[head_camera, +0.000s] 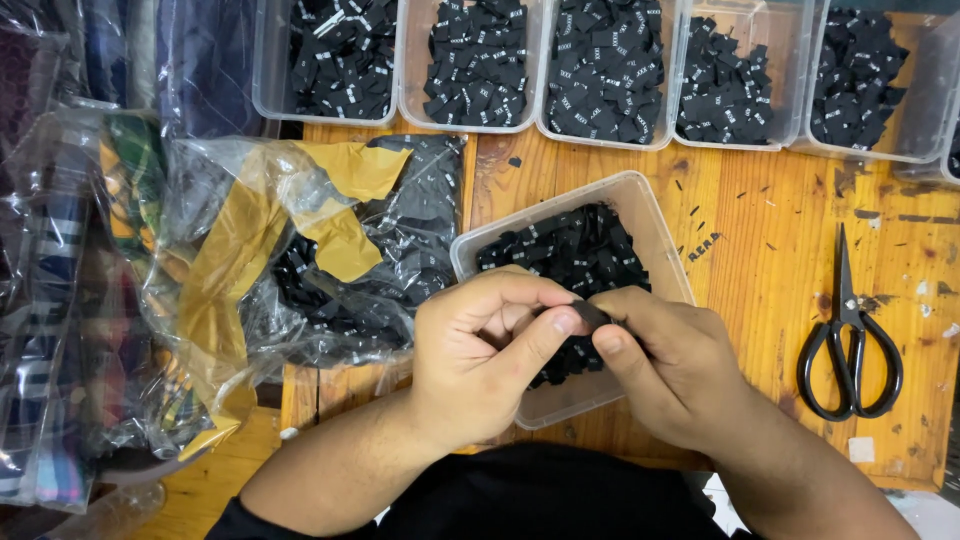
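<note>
Both hands, left and right, pinched together on one black label above the tub; light, soft, probably slippery; best gripped at edges.

A single head-worn camera looks steeply down from above the person's own chest onto the wooden bench. It sits close: both forearms enter from the bottom edge and meet near the middle of the frame. The view faces away from the person, with a row of clear tubs along the top edge and plastic bags filling the left side.
</note>
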